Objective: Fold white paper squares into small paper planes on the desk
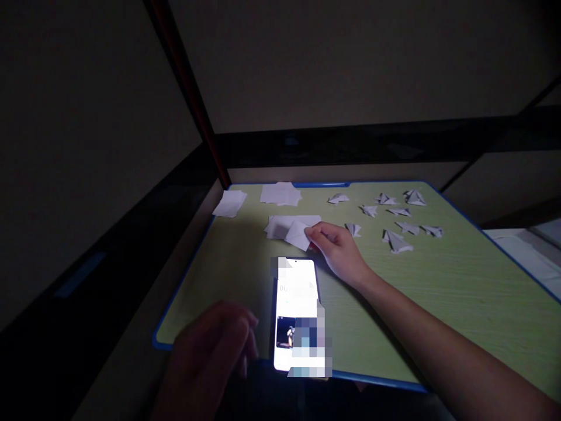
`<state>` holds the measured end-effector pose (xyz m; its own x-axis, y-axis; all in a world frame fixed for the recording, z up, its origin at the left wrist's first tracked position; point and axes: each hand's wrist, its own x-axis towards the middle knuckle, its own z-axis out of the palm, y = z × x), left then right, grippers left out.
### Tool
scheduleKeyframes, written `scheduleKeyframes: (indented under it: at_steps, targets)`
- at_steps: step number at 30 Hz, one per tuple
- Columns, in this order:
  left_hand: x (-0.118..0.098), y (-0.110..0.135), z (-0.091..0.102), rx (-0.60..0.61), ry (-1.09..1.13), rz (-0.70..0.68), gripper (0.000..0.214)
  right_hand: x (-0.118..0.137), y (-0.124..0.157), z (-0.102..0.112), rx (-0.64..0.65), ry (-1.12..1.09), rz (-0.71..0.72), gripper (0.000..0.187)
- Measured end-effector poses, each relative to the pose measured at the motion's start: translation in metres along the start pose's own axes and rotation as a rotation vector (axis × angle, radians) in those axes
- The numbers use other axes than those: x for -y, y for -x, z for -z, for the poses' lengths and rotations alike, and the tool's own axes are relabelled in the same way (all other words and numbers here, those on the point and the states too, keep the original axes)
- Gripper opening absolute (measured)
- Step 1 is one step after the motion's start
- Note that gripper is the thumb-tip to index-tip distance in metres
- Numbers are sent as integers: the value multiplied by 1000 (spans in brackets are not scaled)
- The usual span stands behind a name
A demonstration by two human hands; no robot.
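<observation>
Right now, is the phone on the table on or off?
On: the phone has a brightly lit, mostly white screen.

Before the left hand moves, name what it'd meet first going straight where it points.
The left hand would probably meet the lit smartphone first, though depth is unclear and it might pass above.

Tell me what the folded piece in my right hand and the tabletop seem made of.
Folded piece: probably paper, white and matte, judging by its thin edges and crease.
Tabletop: perhaps laminate, satin green; faint grain-like streaks suggest it.
</observation>
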<state>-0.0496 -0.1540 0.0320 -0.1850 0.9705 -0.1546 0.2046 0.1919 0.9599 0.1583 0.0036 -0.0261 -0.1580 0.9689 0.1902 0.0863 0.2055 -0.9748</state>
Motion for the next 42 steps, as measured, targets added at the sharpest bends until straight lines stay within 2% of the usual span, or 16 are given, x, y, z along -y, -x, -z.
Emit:
scheduleKeyframes:
  at_steps: [2, 5, 8, 10, 14, 18, 21, 25, 31, 34, 42]
  targets:
    - [-19, -42, -10, 19, -73, -189, 29, 1, 1, 0, 12, -60, -3, 39]
    - [-35, -99, -34, 87, -198, -274, 33, 3, 1, 1, 3, -117, -7, 39]
    - [-39, -134, -59, 201, -240, -342, 37, 5, 0, 4, -28, -144, -8, 38]
    - [-37, -146, -71, 274, -271, -408, 25, 6, -1, 6, -64, -135, -9, 38]
    - [-29, -156, -80, 364, -254, -437, 19, 6, -4, 9, -120, -135, -16, 36]
    - [-21, -160, -80, 408, -108, -413, 15, 8, -3, 10, -93, -130, -34, 35]
    - [-15, -161, -80, 381, -69, -411, 17, 9, -3, 9, -72, -123, -66, 35]
    - [-7, -161, -80, 367, -147, -411, 15, 6, -3, 10, -53, -92, -94, 29]
    - [1, -159, -76, 289, -337, -662, 21, 6, -3, 11, -47, -72, -75, 24]
    - [0, -159, -75, 266, -362, -732, 21, 7, -2, 12, -55, -72, -87, 24]
    - [2, -163, -76, 217, -299, -729, 19, 2, -4, 14, -64, -94, -88, 24]
